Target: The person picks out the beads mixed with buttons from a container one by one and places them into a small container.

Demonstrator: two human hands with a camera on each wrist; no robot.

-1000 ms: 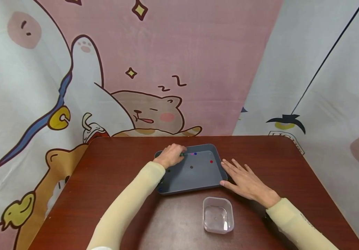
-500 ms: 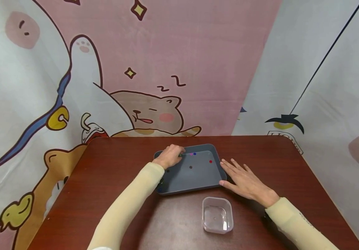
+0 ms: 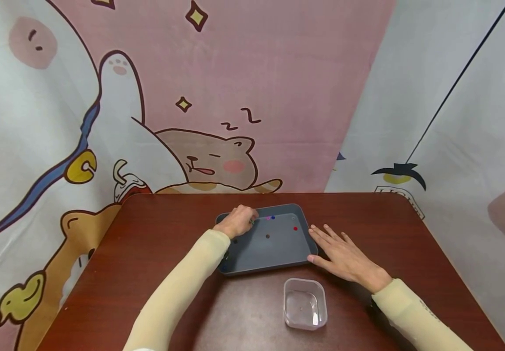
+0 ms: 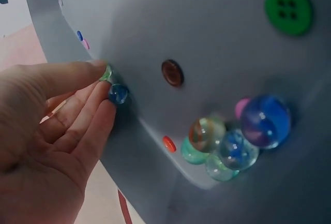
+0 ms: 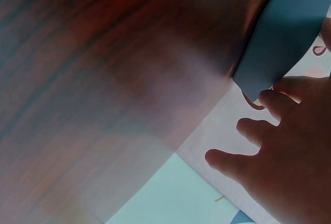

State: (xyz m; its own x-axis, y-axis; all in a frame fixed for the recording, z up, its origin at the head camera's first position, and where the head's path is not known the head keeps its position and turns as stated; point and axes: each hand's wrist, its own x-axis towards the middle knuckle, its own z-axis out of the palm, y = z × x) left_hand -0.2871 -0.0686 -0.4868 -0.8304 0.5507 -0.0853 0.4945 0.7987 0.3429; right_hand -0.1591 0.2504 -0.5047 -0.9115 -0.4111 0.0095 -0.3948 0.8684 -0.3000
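A shallow grey tray lies on the table. Over its far left corner my left hand reaches in, and in the left wrist view its thumb and forefinger pinch a clear green marble. Against the other fingertips sits a blue marble. Several glass marbles cluster in a tray corner, near a green button, a brown button and a red button. My right hand, fingers straight and spread, touches the tray's right edge; the right wrist view shows its fingertips at the tray wall.
A clear square plastic box stands in front of the tray, towards me. More small buttons, among them a red one, are scattered on the tray floor. Behind the brown table hangs a cartoon-printed cloth.
The head view shifts very slightly. My left fingers stay low at the tray's far left with only a tiny movement, and my right hand keeps its place at the tray edge.
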